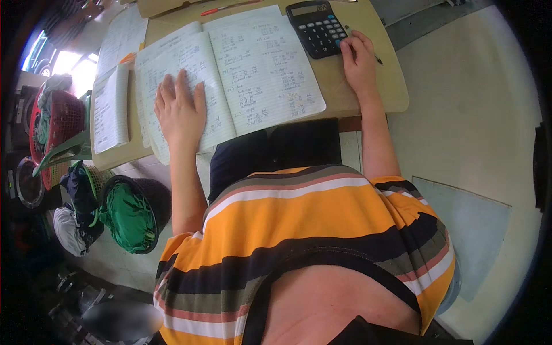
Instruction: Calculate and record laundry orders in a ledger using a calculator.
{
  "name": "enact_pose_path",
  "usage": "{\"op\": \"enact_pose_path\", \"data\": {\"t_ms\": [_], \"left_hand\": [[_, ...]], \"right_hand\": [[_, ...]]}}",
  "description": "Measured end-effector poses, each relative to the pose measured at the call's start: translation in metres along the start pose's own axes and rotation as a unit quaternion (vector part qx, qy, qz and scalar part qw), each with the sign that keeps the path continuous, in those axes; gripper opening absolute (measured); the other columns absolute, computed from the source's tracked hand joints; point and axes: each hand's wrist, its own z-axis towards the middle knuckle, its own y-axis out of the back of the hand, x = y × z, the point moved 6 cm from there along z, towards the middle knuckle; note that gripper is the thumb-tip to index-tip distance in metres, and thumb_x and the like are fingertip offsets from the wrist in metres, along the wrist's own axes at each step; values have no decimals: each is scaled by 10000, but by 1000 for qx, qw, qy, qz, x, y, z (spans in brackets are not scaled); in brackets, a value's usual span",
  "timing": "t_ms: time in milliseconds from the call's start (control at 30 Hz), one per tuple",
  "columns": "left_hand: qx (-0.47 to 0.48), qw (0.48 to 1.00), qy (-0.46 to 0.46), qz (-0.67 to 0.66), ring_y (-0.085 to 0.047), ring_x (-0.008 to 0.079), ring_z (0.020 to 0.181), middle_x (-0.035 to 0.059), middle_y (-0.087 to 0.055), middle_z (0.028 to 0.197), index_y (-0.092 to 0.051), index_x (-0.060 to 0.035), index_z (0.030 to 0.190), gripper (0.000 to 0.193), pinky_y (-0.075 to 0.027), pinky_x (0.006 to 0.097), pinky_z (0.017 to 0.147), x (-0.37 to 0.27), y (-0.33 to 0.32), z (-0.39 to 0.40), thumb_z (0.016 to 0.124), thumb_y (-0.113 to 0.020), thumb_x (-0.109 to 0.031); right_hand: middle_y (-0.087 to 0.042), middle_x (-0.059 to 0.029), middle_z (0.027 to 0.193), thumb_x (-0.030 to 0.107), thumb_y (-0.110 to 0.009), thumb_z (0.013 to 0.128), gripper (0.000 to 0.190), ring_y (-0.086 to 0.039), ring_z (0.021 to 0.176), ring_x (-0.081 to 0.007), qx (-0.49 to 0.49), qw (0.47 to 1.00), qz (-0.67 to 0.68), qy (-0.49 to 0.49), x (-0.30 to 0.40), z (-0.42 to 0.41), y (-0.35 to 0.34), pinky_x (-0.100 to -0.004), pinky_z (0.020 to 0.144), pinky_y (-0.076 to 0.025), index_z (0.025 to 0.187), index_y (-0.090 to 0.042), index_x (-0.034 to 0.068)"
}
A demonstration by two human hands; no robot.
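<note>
An open lined notebook (276, 82) with handwriting on both pages lies on the yellowish table (388, 86). My left hand (181, 108) rests flat on its left page, fingers somewhat apart, holding nothing. At the notebook's upper right corner is a black desk calculator (317, 32), its display lit with digits. My right hand (359, 60) is at the calculator's lower right edge, fingers bent. A thin pen (378, 60) shows partly beside and behind that hand; whether the fingers grip it is hard to tell.
Another lined notebook (112, 112) and written sheets (123, 39) lie at the left. A red pen (213, 10) is near the far edge. Beyond the table's left side stand a black basket with green cloth (129, 215), a red laundry basket (64, 112) and front-loading machines (30, 181).
</note>
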Motion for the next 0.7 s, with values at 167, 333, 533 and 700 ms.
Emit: {"op": "enact_pose_path", "data": {"t_ms": [167,333,533,700], "left_hand": [[15,1000,8,10,-401,421,1438,208,-464,1537,-516,-154,1501,575,-291,525,1197,1,0,-1,1050,-465,-508],[-2,1000,3,-3,-418,430,1408,246,-492,1488,-550,-113,1455,541,-296,522,1184,-2,2,-2,1037,-506,-454],[16,1000,16,-5,-396,424,1430,240,-474,1509,-541,-115,1466,552,-280,513,1196,-2,3,0,1039,-495,-464],[17,1000,18,5,-394,411,1441,216,-469,1526,-527,-140,1487,565,-279,514,1203,1,0,-1,1046,-479,-491]], "right_hand": [[-562,-212,1345,226,-669,1002,183,-654,1060,-324,25,999,11,-18,1,0,-1,-371,844,-551,1115,-728,94],[-511,-241,1411,273,-659,1013,205,-636,1141,-373,64,997,4,49,5,2,-9,-405,919,-543,1185,-746,201],[-480,-284,1476,300,-669,995,194,-511,1326,-466,84,993,-58,61,13,7,-23,-487,1077,-446,1157,-760,245],[-482,-286,1488,324,-676,984,194,-507,1334,-466,36,991,-62,111,15,8,-18,-498,1079,-444,1140,-767,254]]}}
